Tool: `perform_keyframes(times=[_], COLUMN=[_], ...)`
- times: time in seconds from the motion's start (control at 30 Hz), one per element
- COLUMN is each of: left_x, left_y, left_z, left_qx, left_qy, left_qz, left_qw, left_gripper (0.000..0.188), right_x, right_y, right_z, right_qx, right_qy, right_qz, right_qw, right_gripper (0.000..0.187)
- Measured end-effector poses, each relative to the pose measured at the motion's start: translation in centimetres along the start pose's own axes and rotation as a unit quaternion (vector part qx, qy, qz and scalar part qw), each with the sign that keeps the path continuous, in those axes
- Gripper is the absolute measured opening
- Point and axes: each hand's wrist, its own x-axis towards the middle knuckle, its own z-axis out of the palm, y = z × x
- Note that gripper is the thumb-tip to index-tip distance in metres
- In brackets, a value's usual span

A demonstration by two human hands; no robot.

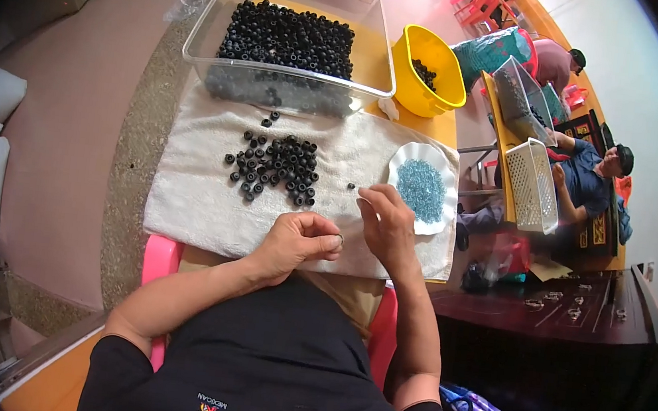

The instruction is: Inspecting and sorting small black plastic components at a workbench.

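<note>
Left hand (297, 242) sat curled at the near edge of the white towel (193, 199), its grip clenched on something small between thumb and forefinger; I could not tell what it was. Right hand (387, 224) hovered just beside it, fingers pinched together at the tip, though whether they grasped anything I could not tell. A single loose bead (351, 185) lay on the towel just ahead of that right hand. The pile of black beads (277, 166) was spread across the middle of the towel, a little apart from both hands, with open towel to its left and along the near edge. At the towel's right edge I saw the white scalloped plate (402, 159) holding blue beads (420, 189), close to the right hand. Beyond the towel's far edge stood the clear plastic tub (202, 40) heaped with black beads, and a yellow bucket (406, 81) to its right on the tabletop (441, 127).
</note>
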Motion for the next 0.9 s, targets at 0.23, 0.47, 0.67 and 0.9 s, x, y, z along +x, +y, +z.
perform_keyframes(times=[0.23,0.47,0.67,0.9], left_x=[0.2,0.0,-0.1,-0.2], left_y=[-0.1,0.4,0.8,0.2], left_z=[-0.2,-0.2,0.5,0.3], left_qx=[0.007,-0.002,0.002,0.013], left_qy=[-0.006,-0.005,-0.053,-0.061], left_qz=[0.007,0.005,0.011,0.004], left_qw=[1.000,1.000,0.999,0.998], left_gripper=[0.014,0.022,0.029,0.027], right_x=[3.2,2.6,-0.8,-1.9], right_y=[1.3,0.5,-1.7,-1.4], right_z=[1.0,1.0,0.6,0.0], right_qx=[-0.195,-0.008,0.213,0.261], right_qy=[-0.172,-0.076,-0.074,-0.074], right_qz=[-0.057,-0.025,0.061,0.051], right_qw=[0.964,0.997,0.972,0.961], right_gripper=[0.019,0.015,0.016,0.012])
